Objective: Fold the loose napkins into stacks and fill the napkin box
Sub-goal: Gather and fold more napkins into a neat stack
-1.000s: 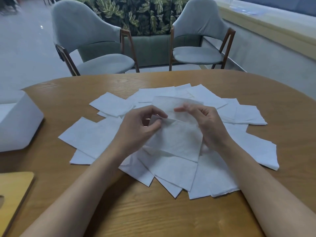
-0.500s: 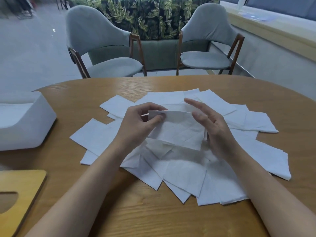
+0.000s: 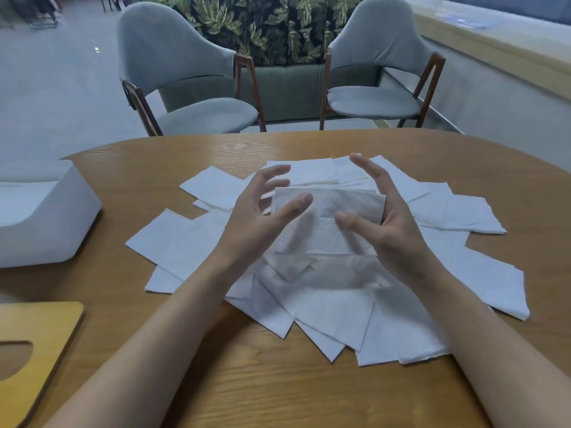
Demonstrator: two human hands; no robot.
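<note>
Wooden lid [image 3: 34, 350], 8 o'clock, near desk [image 3: 247, 381] edge. Loose napkins [image 3: 333, 307], centre, overlapping. Left hand [image 3: 259, 217] and right hand [image 3: 392, 223], fingers spread, flanking folded napkin [image 3: 327, 220]; contact unclear. Napkin box [image 3: 40, 217], 9 o'clock. Two chairs [image 3: 197, 75], 12 o'clock.

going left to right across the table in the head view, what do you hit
white napkin box → left hand → folded napkin between the hands → right hand → far-right loose napkins

White napkins [image 3: 336, 316], white napkin box [image 3: 46, 217], tan wood-grain table [image 3: 278, 384], grey chairs [image 3: 185, 72] — green leaf-print backdrop [image 3: 265, 23]
</note>
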